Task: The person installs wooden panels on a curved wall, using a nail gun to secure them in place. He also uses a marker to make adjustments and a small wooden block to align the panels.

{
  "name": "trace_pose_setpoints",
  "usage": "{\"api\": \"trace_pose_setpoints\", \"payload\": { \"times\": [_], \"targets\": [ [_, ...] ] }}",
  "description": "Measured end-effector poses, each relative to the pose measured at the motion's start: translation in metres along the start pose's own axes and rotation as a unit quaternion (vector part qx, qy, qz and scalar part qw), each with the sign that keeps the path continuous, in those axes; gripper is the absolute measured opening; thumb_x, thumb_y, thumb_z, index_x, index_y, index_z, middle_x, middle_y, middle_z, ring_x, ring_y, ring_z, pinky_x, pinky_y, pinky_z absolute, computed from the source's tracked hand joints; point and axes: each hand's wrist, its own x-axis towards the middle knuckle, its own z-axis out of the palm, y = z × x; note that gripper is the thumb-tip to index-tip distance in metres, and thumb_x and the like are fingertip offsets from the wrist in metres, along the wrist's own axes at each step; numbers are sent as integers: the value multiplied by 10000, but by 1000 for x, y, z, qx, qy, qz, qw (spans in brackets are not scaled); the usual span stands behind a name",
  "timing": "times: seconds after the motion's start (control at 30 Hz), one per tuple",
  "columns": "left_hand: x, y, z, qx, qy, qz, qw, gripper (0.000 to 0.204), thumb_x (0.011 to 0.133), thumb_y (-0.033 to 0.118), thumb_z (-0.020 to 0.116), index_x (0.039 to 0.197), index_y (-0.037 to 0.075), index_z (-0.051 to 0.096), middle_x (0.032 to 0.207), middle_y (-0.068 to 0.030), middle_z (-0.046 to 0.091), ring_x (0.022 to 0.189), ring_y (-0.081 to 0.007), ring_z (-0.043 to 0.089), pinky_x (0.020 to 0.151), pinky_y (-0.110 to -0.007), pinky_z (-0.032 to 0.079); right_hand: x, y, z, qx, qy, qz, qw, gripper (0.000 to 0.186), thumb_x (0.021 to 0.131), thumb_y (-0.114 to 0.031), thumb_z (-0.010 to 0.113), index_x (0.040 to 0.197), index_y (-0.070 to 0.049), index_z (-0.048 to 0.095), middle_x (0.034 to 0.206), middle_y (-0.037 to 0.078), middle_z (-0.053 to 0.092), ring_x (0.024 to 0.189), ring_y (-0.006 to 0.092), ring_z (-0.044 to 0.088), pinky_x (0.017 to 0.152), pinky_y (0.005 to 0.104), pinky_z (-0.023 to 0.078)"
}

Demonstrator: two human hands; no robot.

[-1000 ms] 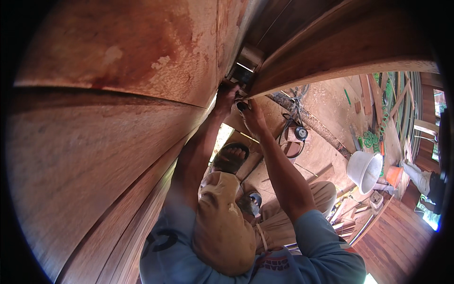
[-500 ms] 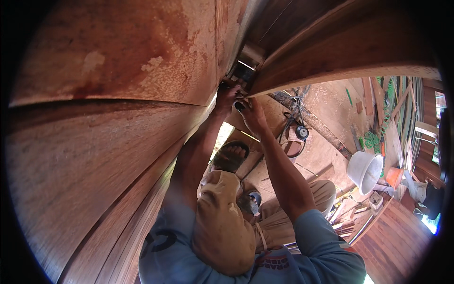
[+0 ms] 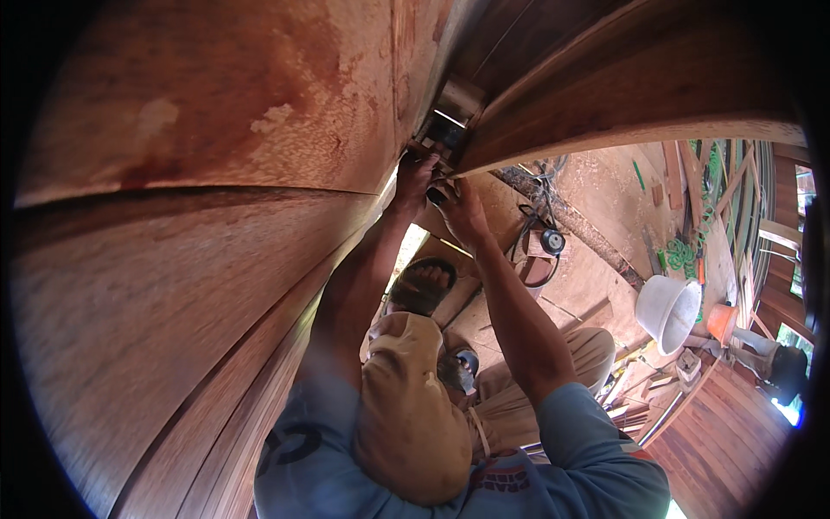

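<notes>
My left hand reaches deep into the narrow corner between a reddish wooden wall panel and a dark wooden board. Its fingers are bent together, and whatever lies in them is too small and shaded to name. Close beside it, my right hand has its fingers curled round a small dark thing, its kind not clear. Just beyond both hands a small wooden block sits in the corner, with a bright slit of light below it. Deep shadow hides the fingertips.
A power cord with a round black end lies on the plywood floor. To the right stand a white bucket and an orange container, near a green coiled hose and wood strips. My sandalled foot is below my hands.
Both hands stay in the corner, with only slight shifts of the fingers. At the far right, another person's legs and dark footwear have moved a little.
</notes>
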Motion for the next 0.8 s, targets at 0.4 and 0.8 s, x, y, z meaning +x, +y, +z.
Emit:
{"api": "trace_pose_setpoints", "payload": {
  "times": [0.4,0.8],
  "targets": [
    [0,-2,3,-38,-6,12,999,237,950,302,729,983,92,622,763,3,621,634,-95,621,520,-239,511,6,15,6,-23,14,3,1000,494,877,-85,666,1336,-59,486,1236,156,680,1203,315,643,990,403,492],
    [-54,-14,-29,155,33,22,987,424,940,391,725,1093,4,645,920,-51,665,763,-143,651,660,-310,547,-82,39,-52,-304,10,12,953,382,851,-159,683,1231,-116,688,1313,205,593,1260,413,542,1057,468,441]
  ]
}}
